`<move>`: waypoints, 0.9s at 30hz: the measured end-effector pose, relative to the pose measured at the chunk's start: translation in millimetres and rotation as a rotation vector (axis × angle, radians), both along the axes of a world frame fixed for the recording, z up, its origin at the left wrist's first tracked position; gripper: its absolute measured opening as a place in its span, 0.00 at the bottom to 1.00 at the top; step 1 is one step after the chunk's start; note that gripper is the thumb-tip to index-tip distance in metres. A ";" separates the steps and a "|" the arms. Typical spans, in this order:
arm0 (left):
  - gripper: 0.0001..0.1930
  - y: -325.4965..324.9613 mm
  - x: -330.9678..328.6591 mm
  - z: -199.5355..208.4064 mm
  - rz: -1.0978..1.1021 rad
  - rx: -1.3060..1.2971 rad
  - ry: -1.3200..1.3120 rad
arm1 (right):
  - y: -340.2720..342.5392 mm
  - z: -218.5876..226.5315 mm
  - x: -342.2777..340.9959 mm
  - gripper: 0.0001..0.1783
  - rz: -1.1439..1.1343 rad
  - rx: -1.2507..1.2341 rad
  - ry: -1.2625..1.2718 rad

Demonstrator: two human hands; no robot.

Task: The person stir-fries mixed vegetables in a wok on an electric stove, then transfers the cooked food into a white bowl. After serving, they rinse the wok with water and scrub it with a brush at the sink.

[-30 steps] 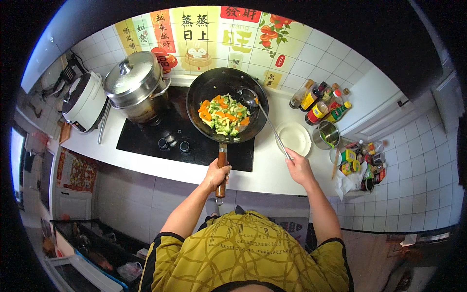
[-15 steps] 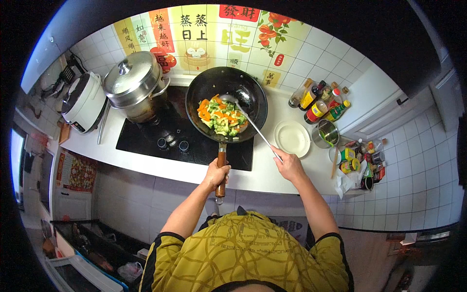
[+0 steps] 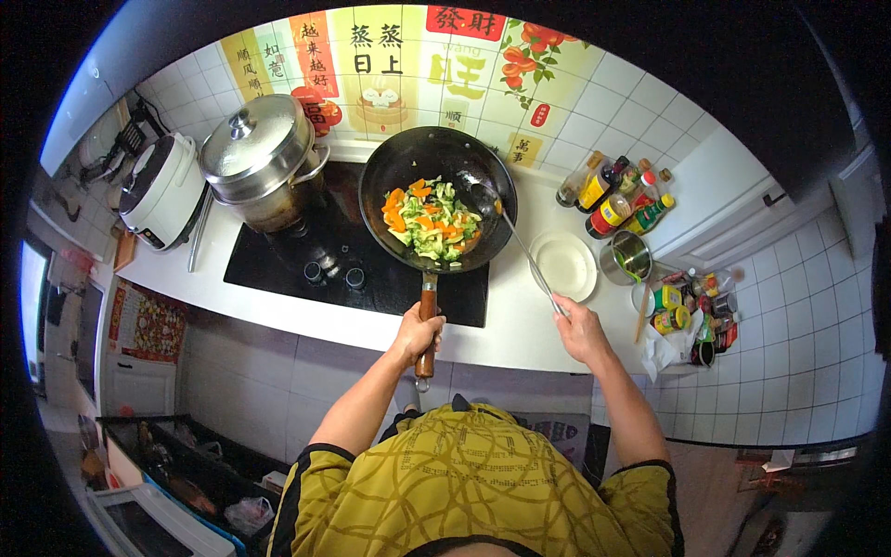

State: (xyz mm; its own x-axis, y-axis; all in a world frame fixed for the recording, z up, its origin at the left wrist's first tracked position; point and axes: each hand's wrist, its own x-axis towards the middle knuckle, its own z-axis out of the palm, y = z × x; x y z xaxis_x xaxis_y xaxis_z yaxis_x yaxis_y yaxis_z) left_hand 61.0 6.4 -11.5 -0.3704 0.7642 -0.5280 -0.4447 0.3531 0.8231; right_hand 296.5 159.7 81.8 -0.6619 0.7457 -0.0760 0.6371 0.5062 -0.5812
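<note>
Black wok (image 3: 436, 186) handle clamped in left grip (image 3: 419, 330), steel ladle (image 3: 520, 243) in right (image 3: 580, 330).

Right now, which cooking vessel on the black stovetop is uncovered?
The black wok holding green and orange vegetables; the steel steamer pot beside it wears a lid.

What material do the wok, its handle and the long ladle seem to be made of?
The wok looks like dark metal, matte black inside with a dull sheen at the rim. Its handle, gripped by the left hand, seems to be wood: warm brown, with a metal collar. The ladle in the right hand appears to be polished steel, silvery and reflective.
</note>
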 end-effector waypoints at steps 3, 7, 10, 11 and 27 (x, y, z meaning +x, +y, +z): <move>0.11 -0.2 -0.7 2.1 0.002 -0.011 0.002 | -17.1 14.1 -8.0 0.21 -0.176 -0.547 -0.049; 0.11 0.3 -0.4 1.9 -0.002 -0.010 0.007 | -35.1 17.7 -13.9 0.23 -0.197 -0.806 0.078; 0.11 1.5 0.3 -3.1 -0.009 -0.018 0.010 | -35.3 3.7 -13.1 0.23 -0.216 -0.990 0.176; 0.11 1.4 0.4 -3.5 -0.014 -0.027 0.023 | -36.8 3.2 -14.6 0.24 -0.208 -1.045 0.214; 0.10 2.0 -7.5 7.7 -0.007 -0.048 -0.019 | -46.9 -43.1 -55.2 0.28 -0.066 -1.436 0.575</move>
